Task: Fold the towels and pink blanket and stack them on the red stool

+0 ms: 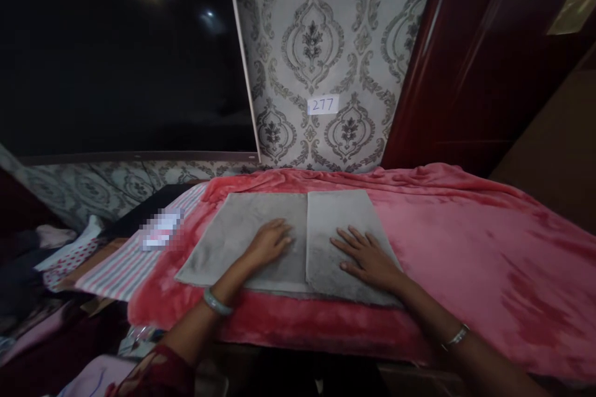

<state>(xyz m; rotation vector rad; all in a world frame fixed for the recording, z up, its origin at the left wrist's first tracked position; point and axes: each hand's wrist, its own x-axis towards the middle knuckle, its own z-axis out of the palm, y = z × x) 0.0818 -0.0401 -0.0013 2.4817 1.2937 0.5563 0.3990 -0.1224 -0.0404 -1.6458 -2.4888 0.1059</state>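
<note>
My left hand (pixel 270 243) lies flat on the grey, rectangular terry towel (pixel 251 242), palm down, fingers loosely together and pointing toward the fold line in the middle — nothing is pinched or gripped, the hand only presses on the cloth. A pale green bangle (pixel 216 303) sits on that wrist. My right hand (pixel 367 257) is spread wide on the folded-over right part of the same towel (pixel 342 223), fingers fanned apart and pointing up and left, the palm pressing the doubled layer down; it too holds nothing closed. A thin silver bracelet (pixel 455 337) rings the right wrist.

The towel lies on the plush pink-red blanket (pixel 465 248) that covers the bed, closer to the blanket's left side than its right, with its near edge just short of the blanket's front edge. Its right portion overlaps the left, making a straight vertical seam between my two hands.

Beside the blanket's left edge lies a striped pink, white and blue cloth (pixel 125 267). Beyond the blanket's far edge stands a wall with grey damask-patterned wallpaper (pixel 326 25), carrying a small white label marked 277 (pixel 323 104).
</note>
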